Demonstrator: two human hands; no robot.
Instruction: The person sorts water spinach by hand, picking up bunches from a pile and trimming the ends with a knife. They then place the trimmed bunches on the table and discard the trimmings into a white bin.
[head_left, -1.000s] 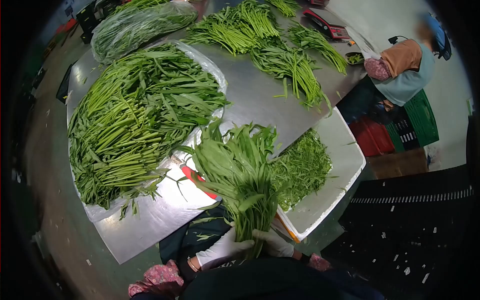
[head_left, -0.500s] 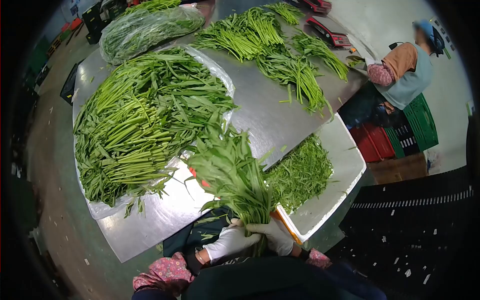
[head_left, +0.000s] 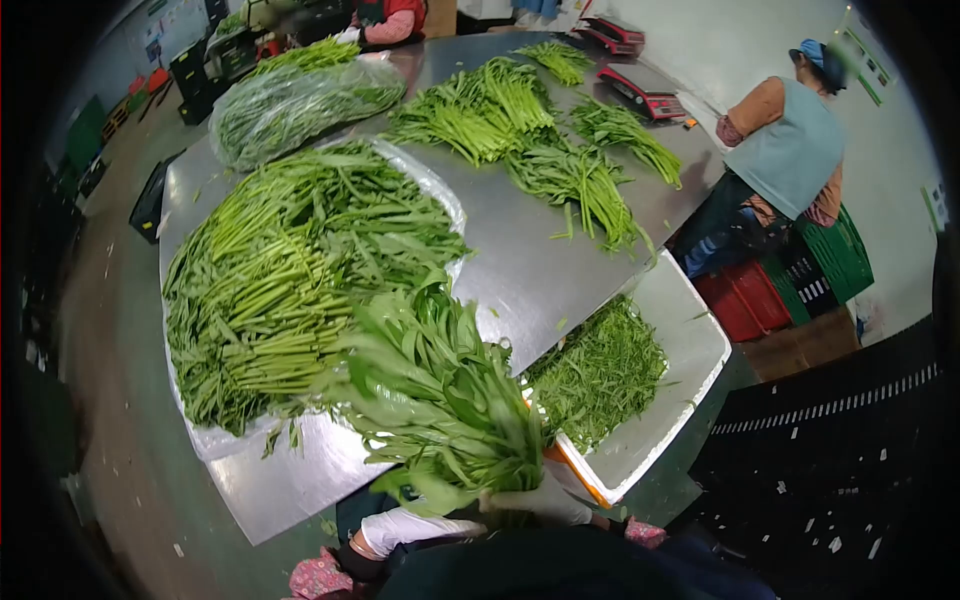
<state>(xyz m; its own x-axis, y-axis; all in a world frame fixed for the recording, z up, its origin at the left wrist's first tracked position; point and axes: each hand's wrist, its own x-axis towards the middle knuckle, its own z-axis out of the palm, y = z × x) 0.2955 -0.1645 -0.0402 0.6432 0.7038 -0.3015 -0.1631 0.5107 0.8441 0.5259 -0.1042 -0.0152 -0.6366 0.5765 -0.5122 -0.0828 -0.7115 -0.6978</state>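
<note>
Close to my body I hold a thick bunch of water spinach (head_left: 440, 390), its leaves pointing away from me and blurred on the left side. My right hand (head_left: 545, 500), in a white glove and smeared by motion, is closed round the stems. My left hand (head_left: 425, 525), also white-gloved, is at the lower left of the same bunch; leaves cover most of its fingers. Just beyond lies a big heap of water spinach (head_left: 290, 290) on a plastic sheet. To the right of the bunch stands a white foam box (head_left: 690, 340) with loose leaves (head_left: 605, 375) in it.
On the metal table (head_left: 510, 280) are smaller bunches (head_left: 590, 190), a plastic-wrapped bundle (head_left: 300, 105) and red scales (head_left: 645, 90). A co-worker (head_left: 790, 140) stands at the right by green and red crates (head_left: 745, 300). Another person's red sleeve (head_left: 395, 25) shows at the back.
The bunch has swung left and closer to me, its leaves spreading wider. Both hands have come lower with it. The co-worker on the right has turned, and another person shows at the back.
</note>
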